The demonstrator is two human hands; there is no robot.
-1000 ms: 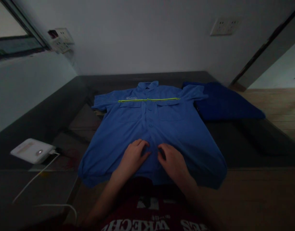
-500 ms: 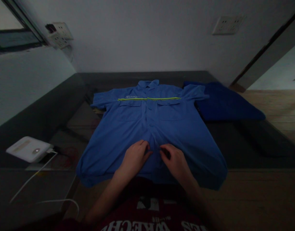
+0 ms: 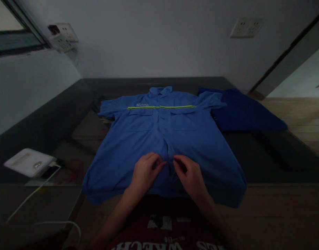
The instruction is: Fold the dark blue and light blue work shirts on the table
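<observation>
A blue short-sleeved shirt [image 3: 138, 139] lies face up, its collar toward the wall and its hem toward me. A yellow-green stripe crosses the chest above two flap pockets. My left hand [image 3: 148, 168] pinches the front placket from the left, thumb and fingers together. Opposite it, my right hand [image 3: 187, 170] pinches the other placket edge, a small gap from the left one. Between the hands the front edges stand slightly raised and parted. Any button at my fingertips is too small and dark to make out.
A dark glossy table [image 3: 274, 156] carries the shirt. Dark blue folded cloth [image 3: 242, 111] lies under the right sleeve. At the left sits a white device [image 3: 30, 162] with a white cable [image 3: 31, 194]. Wall sockets [image 3: 246, 27] are on the wall behind.
Both hands stay at the placket and have shifted only slightly. The left fingertips have moved a little to the right, and the opening between the front edges shows more clearly.
</observation>
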